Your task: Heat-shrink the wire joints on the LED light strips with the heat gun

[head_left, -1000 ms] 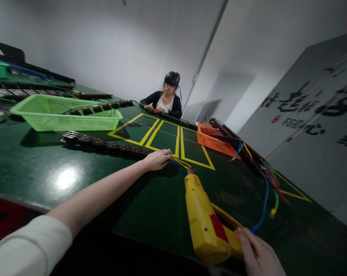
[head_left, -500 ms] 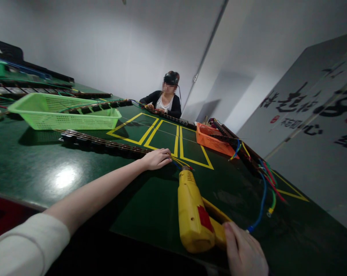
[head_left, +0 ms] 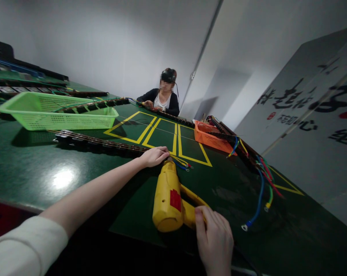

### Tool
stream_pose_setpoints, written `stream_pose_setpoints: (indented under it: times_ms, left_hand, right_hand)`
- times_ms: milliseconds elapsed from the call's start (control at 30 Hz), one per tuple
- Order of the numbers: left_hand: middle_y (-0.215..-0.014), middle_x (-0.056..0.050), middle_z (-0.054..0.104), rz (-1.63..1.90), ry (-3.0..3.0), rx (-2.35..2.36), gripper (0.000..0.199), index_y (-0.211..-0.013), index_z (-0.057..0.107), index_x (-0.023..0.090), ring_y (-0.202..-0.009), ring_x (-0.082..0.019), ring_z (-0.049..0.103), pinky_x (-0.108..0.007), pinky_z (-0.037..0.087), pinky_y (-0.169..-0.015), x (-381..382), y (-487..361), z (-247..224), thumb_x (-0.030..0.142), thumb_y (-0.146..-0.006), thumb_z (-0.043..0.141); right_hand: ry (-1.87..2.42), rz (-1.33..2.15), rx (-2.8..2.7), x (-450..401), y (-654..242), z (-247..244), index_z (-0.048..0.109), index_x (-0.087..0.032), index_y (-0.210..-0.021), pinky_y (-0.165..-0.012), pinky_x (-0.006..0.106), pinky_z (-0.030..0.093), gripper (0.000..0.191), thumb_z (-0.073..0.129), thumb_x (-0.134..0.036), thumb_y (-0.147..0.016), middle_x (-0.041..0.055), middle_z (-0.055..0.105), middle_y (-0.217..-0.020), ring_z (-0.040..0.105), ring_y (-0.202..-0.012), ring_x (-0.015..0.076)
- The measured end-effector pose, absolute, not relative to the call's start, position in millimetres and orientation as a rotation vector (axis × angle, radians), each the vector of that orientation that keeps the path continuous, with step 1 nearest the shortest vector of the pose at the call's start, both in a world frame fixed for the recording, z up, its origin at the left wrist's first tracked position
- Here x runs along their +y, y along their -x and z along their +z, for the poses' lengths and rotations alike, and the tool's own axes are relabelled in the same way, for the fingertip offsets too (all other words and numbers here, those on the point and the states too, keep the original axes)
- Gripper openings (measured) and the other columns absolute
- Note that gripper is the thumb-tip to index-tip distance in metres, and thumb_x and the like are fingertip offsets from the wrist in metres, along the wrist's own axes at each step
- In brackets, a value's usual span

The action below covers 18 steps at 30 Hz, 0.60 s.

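The right hand (head_left: 215, 234) is gripping a yellow plastic heat gun (head_left: 165, 203), its metal nozzle (head_left: 169, 158) sitting beside thin yellow and blue ring-ended wires (head_left: 180, 160). Beyond, the left hand (head_left: 155, 156) is curling over the wired end of a long, dark, segmented strip (head_left: 101, 143) lying on the green table (head_left: 127, 207); its exact hold is hidden. Seemingly the wires are being heated; the next move is calling for steady aim, clear of fingers.

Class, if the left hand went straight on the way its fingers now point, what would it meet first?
Most likely the yellow wires, which emerge beside the left hand. The tip of the yellow heat gun also looks very close, and depth there is unclear.
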State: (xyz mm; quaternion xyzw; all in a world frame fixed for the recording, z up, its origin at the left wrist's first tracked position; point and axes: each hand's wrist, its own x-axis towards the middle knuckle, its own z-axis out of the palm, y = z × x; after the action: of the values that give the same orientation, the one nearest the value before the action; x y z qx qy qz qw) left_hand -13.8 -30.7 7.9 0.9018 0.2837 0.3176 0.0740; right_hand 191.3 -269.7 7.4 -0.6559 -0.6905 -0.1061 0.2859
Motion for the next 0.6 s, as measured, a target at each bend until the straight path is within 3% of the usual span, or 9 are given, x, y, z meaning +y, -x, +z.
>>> stream_pose_setpoints:
  times_ms: [233, 400, 600]
  left_hand:
    - [-0.105, -0.007, 0.058, 0.962, -2.705, 0.803, 0.05, -0.095, 0.067, 0.013, -0.093, -0.016, 0.059, -0.024, 0.044, -0.088, -33, 16, 9, 0.033, -0.097, 0.022]
    - [-0.105, -0.008, 0.057, 0.935, -2.765, 0.723, 0.041, -0.092, 0.067, 0.013, -0.094, -0.016, 0.058, -0.025, 0.044, -0.089, -31, 18, 10, 0.03, -0.095, 0.029]
    - [-0.108, -0.009, 0.055, 0.935, -2.799, 0.71, 0.033, -0.098, 0.065, 0.014, -0.099, -0.018, 0.057, -0.027, 0.045, -0.092, -30, 18, 9, 0.03, -0.091, 0.038]
  right_hand:
    - [1.789, -0.205, -1.751, -270, -197, 11, 0.06, -0.024, -0.074, -0.075, 0.033, 0.038, 0.047, 0.029, -0.054, -0.093, 0.0014, 0.064, -0.073, 0.058, -0.075, 0.0208]
    - [1.863, -0.209, -1.692, -270, -218, 11, 0.065, -0.024, -0.076, -0.075, 0.033, 0.042, 0.054, 0.027, -0.061, -0.09, 0.0046, 0.07, -0.084, 0.061, -0.084, 0.0229]
    - [2.066, -0.046, -1.605, -277, -277, -1, 0.072, -0.021, -0.089, -0.092, 0.041, 0.041, 0.064, 0.032, -0.07, -0.078, 0.0095, 0.07, -0.102, 0.06, -0.101, 0.0293]
